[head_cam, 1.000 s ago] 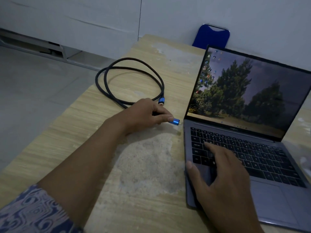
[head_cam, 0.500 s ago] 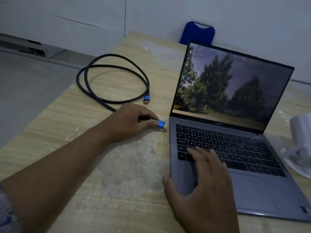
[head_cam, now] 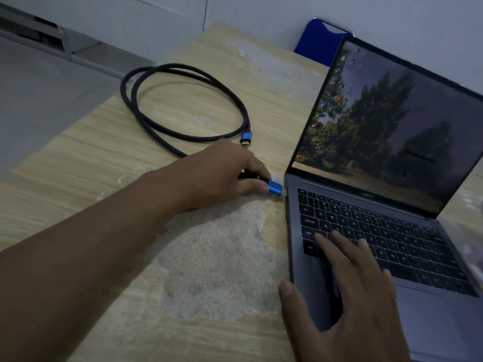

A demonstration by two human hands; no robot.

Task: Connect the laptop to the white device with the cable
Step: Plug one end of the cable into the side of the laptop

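Observation:
An open grey laptop (head_cam: 366, 252) stands on the right of the wooden table, screen lit with a tree picture. A black braided cable (head_cam: 183, 100) lies coiled at the back left; its free blue plug (head_cam: 245, 138) rests on the wood. My left hand (head_cam: 222, 173) pinches the cable's other blue plug (head_cam: 275, 188), whose tip is right at the laptop's left edge near the hinge. My right hand (head_cam: 352, 291) lies flat with fingers spread on the laptop's left palm rest and keys. The white device is out of view.
The table (head_cam: 214, 270) has a large worn grey patch in front of my left arm. A blue chair back (head_cam: 318, 40) stands behind the table against a pale wall. Grey floor lies beyond the table's left edge.
My left hand has carried the blue plug rightward until it meets the laptop's left side. The view has swung left, so the white device at the right edge has dropped out of sight.

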